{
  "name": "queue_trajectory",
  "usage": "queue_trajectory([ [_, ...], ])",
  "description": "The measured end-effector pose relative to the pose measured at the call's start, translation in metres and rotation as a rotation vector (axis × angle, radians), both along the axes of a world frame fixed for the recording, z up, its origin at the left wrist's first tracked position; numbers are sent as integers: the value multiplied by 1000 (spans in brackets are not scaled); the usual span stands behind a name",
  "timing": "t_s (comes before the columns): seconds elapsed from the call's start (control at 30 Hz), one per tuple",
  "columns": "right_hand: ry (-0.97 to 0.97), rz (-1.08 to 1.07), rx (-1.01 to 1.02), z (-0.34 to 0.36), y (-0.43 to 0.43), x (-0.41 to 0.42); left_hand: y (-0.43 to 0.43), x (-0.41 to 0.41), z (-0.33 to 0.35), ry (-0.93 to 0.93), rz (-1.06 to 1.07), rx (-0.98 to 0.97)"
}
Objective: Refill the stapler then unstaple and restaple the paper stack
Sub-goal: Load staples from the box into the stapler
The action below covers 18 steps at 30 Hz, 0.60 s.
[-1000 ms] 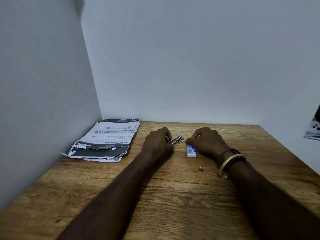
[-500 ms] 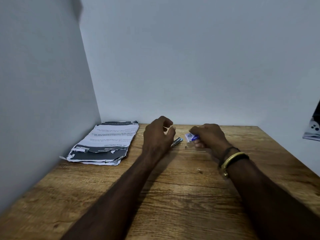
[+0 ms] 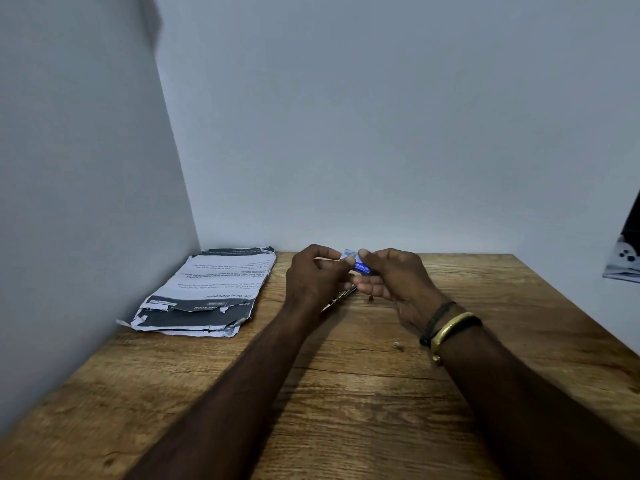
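pinching staple box [image 3: 359,264] between left hand [image 3: 313,277] and right hand [image 3: 394,280] | stapler [image 3: 343,295] on table [image 3: 346,393] below, ungripped

table [image 3: 346,410]: grained matt wood | paper stack [image 3: 214,289]: matt, rough-edged | staple box [image 3: 362,269]: possibly glossy card

Stapler [image 3: 349,291] mostly beneath the hands [image 3: 311,282]; staple box [image 3: 362,268] lettering illegibly small.

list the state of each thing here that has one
staple box, held above the table between both hands
left hand, pinches the box's white end
right hand, grips the box's blue end
stapler, lying on the table under the hands, partly hidden
paper stack, lying flat, near edge torn
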State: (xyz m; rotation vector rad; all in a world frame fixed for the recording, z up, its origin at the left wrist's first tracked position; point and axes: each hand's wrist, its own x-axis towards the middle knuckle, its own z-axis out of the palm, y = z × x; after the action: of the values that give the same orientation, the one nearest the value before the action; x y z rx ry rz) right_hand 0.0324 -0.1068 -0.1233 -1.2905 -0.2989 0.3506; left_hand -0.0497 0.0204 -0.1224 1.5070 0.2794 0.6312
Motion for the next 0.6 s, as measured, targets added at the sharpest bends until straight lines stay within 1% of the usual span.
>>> queue_trajectory([
  [0.07,3,15,2,-1,2,-1,-2,-2,2,17,-30,-70],
  [0.17,-11,27,-18,-1,4,-3,-3,-5,3,12,-49,-108],
  [0.3,-35,57,-24,0,1,-2,-1,-8,9,8,-71,-211],
  [0.47,-28,76,43,3,-3,-3,7,-6,9,63,-62,-232],
  [0.6,-17,98,40,5,-7,-2,12,-4,9,63,-49,-277],
])
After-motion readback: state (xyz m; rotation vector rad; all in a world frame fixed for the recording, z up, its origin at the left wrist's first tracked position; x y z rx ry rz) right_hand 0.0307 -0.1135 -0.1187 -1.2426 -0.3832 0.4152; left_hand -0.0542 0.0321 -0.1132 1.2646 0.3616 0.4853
